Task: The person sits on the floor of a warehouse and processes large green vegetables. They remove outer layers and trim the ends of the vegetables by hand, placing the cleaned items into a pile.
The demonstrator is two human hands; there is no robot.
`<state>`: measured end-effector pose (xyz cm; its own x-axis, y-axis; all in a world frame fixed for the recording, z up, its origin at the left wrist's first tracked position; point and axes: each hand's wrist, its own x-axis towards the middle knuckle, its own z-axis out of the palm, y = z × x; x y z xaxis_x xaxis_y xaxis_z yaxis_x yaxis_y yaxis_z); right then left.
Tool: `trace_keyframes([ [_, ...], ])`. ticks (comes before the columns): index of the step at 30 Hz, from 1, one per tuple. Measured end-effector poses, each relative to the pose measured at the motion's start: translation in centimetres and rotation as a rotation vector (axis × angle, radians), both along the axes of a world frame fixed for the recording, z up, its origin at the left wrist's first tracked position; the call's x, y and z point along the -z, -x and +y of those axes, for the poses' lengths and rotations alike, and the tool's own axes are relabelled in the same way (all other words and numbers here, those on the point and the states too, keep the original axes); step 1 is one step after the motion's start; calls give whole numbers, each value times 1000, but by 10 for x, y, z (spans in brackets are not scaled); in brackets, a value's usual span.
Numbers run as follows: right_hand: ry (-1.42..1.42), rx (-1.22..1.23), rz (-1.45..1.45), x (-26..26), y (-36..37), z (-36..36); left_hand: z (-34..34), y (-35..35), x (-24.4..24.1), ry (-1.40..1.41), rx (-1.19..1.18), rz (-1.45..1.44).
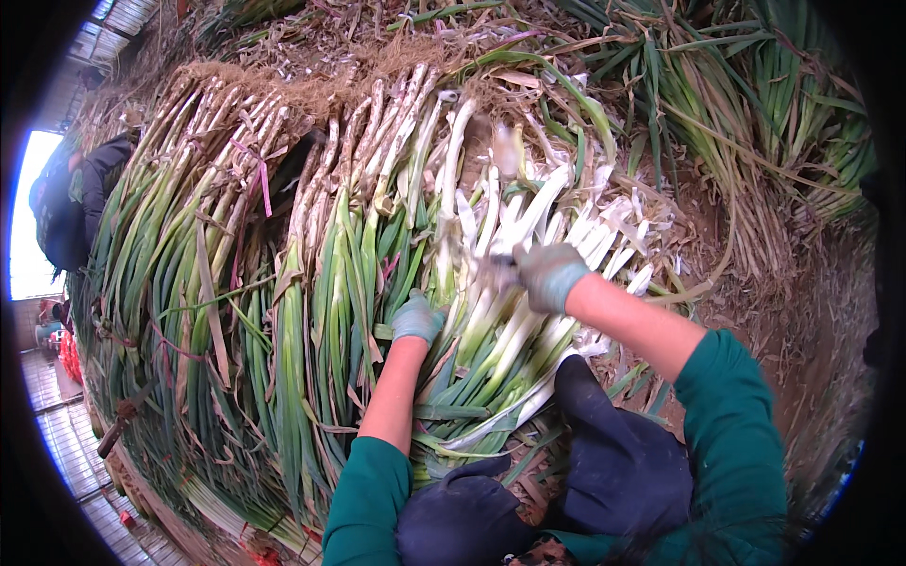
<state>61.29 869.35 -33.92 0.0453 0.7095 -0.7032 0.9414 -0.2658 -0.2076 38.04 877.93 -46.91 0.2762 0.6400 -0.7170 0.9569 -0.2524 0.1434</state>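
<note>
My left hand [419, 318], in a pale green glove, grips a long green onion stalk [446, 262] at its green part. The stalk's white shank points away from me, roots at the far end. My right hand [553, 277], gloved and soiled, is closed around a small dark tool [501, 263]; motion blur hides its exact kind. Under and beside this hand lie several peeled green onions [531, 205] with bright white shanks. Left of my left hand are unpeeled green onions [336, 283], their shanks brown with soil.
More bundled green onions [177, 212] lie at the left, tied with pink string [263, 180]. Another heap [736, 134] is at the upper right. Dry husks [311, 42] cover the soil. A person in dark clothing [78, 191] is at far left, near a wooden-handled tool [120, 421].
</note>
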Motion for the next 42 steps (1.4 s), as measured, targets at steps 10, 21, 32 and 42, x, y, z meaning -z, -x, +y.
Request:
trace_keyframes([
  [10,1,17,24,9,9,-28,-17,44,37,105,-34,-118],
  [21,-158,244,-58,6,-26,3,-44,54,-2,103,-278,-314],
  [32,-189,226,-90,18,-24,18,-84,97,2,90,-259,-337],
  [42,-161,213,17,27,18,-5,-82,103,2,88,-270,-312],
])
